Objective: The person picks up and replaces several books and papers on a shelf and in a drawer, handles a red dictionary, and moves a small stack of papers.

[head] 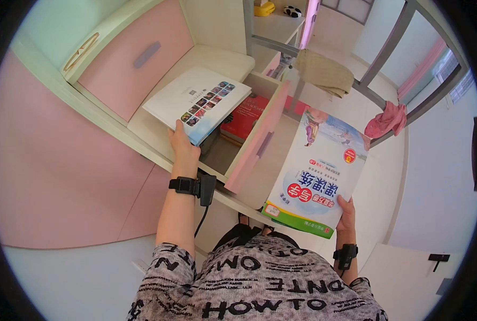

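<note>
My left hand [185,146] grips the near edge of a white hardcover book [174,96] with rows of small photos on its cover. That book lies partly over a white step surface and partly over an open drawer [244,158] with a pink front. Inside the drawer is a red book [246,118], partly covered by the white one. My right hand [346,214] holds a thin paperback workbook [326,156] by its lower right edge, its fingers hidden underneath. The workbook has a white cover with a green band and large printed characters, upside down to me.
A khaki cloth [324,72] and a pink cloth [387,120] hang on grey metal rails [391,44]. Behind the step stands a pink panel with a grey handle [147,54]. A yellow object [265,9] sits on a far shelf. At the right is a white door-like panel [407,273] with a black handle.
</note>
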`<state>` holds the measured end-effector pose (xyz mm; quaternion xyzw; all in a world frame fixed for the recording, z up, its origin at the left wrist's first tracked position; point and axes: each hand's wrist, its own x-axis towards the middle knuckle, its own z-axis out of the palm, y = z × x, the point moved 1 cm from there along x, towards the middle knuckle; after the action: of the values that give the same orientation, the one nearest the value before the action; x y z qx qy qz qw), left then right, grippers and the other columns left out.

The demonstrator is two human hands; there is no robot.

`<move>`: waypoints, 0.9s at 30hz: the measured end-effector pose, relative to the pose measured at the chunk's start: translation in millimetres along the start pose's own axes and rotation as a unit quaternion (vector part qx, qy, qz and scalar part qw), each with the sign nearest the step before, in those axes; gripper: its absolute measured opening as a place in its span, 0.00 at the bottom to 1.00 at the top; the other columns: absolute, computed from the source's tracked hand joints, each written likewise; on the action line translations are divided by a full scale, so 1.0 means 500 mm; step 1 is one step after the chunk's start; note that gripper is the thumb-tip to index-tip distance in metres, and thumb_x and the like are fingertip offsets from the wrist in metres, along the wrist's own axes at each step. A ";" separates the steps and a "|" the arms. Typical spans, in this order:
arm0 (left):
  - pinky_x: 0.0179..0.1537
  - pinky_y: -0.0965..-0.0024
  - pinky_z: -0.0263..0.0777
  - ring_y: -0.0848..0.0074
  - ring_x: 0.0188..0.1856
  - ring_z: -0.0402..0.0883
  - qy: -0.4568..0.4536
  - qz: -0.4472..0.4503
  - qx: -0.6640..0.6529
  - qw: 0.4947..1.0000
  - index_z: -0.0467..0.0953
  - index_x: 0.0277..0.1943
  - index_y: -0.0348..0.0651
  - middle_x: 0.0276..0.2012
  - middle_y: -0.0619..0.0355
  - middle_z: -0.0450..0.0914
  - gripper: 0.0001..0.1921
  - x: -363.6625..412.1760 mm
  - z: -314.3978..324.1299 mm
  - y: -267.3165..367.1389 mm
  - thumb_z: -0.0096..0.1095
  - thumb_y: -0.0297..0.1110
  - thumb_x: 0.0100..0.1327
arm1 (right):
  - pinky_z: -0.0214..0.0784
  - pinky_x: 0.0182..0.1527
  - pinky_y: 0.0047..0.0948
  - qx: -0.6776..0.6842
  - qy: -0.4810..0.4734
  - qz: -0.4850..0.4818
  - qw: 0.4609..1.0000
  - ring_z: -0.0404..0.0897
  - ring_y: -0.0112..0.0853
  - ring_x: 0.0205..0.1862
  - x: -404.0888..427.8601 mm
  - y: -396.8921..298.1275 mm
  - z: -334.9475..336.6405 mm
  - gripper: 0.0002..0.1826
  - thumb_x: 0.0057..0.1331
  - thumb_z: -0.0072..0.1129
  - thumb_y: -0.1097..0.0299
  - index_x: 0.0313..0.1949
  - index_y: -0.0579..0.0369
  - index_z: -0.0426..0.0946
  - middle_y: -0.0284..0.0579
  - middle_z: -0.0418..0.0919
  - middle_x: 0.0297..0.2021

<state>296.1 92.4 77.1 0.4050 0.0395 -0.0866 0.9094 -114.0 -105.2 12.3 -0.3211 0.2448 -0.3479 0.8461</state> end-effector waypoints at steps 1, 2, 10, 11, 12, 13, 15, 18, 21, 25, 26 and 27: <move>0.42 0.60 0.73 0.63 0.46 0.74 0.027 -0.012 0.002 1.000 0.58 0.55 0.39 0.49 0.50 0.68 0.17 0.000 -0.001 0.000 0.45 0.32 0.65 | 0.70 0.49 0.39 -0.001 0.002 0.000 1.000 0.74 0.40 0.47 -0.004 0.003 0.004 0.27 0.56 0.52 0.78 0.56 0.61 0.58 0.53 0.71 0.48; 0.42 0.60 0.73 0.63 0.46 0.74 0.028 -0.014 0.003 1.000 0.58 0.55 0.39 0.49 0.50 0.68 0.17 0.007 -0.005 -0.005 0.45 0.32 0.65 | 0.70 0.49 0.38 0.001 0.002 0.003 1.000 0.74 0.40 0.47 -0.008 0.005 0.008 0.27 0.55 0.53 0.78 0.56 0.61 0.58 0.53 0.71 0.48; 0.44 0.60 0.72 0.63 0.46 0.74 0.040 -0.065 -0.033 0.997 0.60 0.53 0.34 0.48 0.50 0.69 0.19 0.067 -0.062 -0.044 0.47 0.32 0.60 | 0.70 0.49 0.37 -0.035 0.007 0.018 0.999 0.74 0.39 0.47 0.002 0.001 0.029 0.26 0.55 0.53 0.78 0.55 0.61 0.59 0.52 0.71 0.48; 0.44 0.60 0.72 0.63 0.46 0.74 0.041 -0.065 -0.033 0.996 0.60 0.53 0.34 0.48 0.50 0.69 0.19 0.070 -0.071 -0.045 0.47 0.32 0.60 | 0.70 0.49 0.37 -0.041 -0.004 0.024 0.999 0.74 0.39 0.47 0.007 0.000 0.032 0.26 0.55 0.52 0.79 0.55 0.61 0.59 0.52 0.71 0.48; 0.44 0.61 0.71 0.63 0.45 0.74 0.025 -0.085 -0.050 0.995 0.61 0.52 0.34 0.47 0.50 0.70 0.19 0.057 -0.055 -0.045 0.48 0.34 0.59 | 0.70 0.49 0.37 -0.047 -0.006 0.027 0.999 0.74 0.38 0.47 0.012 -0.002 0.028 0.26 0.55 0.52 0.79 0.55 0.61 0.59 0.52 0.71 0.48; 0.44 0.62 0.71 0.63 0.45 0.74 0.010 -0.102 -0.068 0.992 0.63 0.51 0.33 0.46 0.50 0.72 0.20 0.044 -0.042 -0.038 0.49 0.35 0.59 | 0.70 0.49 0.37 -0.047 -0.001 0.024 0.999 0.74 0.38 0.47 0.016 -0.004 0.030 0.26 0.55 0.52 0.79 0.55 0.61 0.59 0.52 0.71 0.48; 0.44 0.62 0.71 0.63 0.44 0.75 0.004 -0.094 -0.067 0.993 0.64 0.50 0.33 0.45 0.50 0.72 0.19 0.023 -0.025 -0.021 0.49 0.36 0.58 | 0.69 0.49 0.37 -0.053 -0.015 0.030 0.998 0.74 0.38 0.47 0.026 -0.004 0.041 0.26 0.55 0.52 0.79 0.55 0.61 0.59 0.52 0.71 0.48; 0.43 0.62 0.71 0.62 0.44 0.75 -0.009 -0.069 -0.068 0.995 0.64 0.49 0.33 0.44 0.50 0.73 0.20 0.023 -0.023 -0.021 0.49 0.36 0.57 | 0.70 0.48 0.37 -0.056 -0.022 0.032 0.998 0.74 0.38 0.47 0.028 -0.013 0.060 0.27 0.55 0.52 0.79 0.55 0.61 0.59 0.51 0.71 0.48; 0.44 0.61 0.69 0.63 0.46 0.74 -0.006 -0.037 -0.044 0.998 0.62 0.52 0.32 0.46 0.49 0.70 0.23 0.022 -0.023 -0.026 0.51 0.35 0.55 | 0.70 0.47 0.36 -0.048 -0.044 0.038 0.997 0.74 0.38 0.46 0.031 -0.025 0.071 0.27 0.55 0.52 0.80 0.55 0.61 0.59 0.52 0.71 0.48; 0.51 0.64 0.64 0.65 0.53 0.67 0.081 0.107 0.158 0.978 0.56 0.59 0.33 0.54 0.47 0.64 0.30 -0.020 0.007 -0.029 0.54 0.30 0.54 | 0.72 0.45 0.35 -0.054 -0.045 0.042 0.997 0.76 0.37 0.44 0.045 -0.026 0.065 0.26 0.54 0.52 0.80 0.54 0.62 0.60 0.52 0.72 0.47; 0.51 0.64 0.64 0.65 0.53 0.67 0.076 0.102 0.160 0.979 0.56 0.59 0.33 0.54 0.47 0.64 0.30 -0.031 0.014 -0.029 0.54 0.30 0.54 | 0.72 0.45 0.35 -0.054 -0.039 0.039 0.997 0.76 0.37 0.44 0.048 -0.028 0.062 0.26 0.54 0.52 0.80 0.54 0.62 0.60 0.52 0.72 0.47; 0.53 0.65 0.61 0.65 0.55 0.65 0.047 0.192 0.267 0.943 0.53 0.61 0.34 0.55 0.48 0.62 0.31 -0.047 0.020 -0.024 0.55 0.28 0.54 | 0.72 0.45 0.35 -0.056 -0.042 0.044 0.997 0.76 0.36 0.44 0.049 -0.030 0.059 0.27 0.54 0.53 0.80 0.54 0.62 0.60 0.52 0.72 0.46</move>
<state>270.9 80.0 78.2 0.6365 -0.0206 0.1011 0.7644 -86.0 -120.8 38.4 -0.3713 0.2417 -0.2823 0.8509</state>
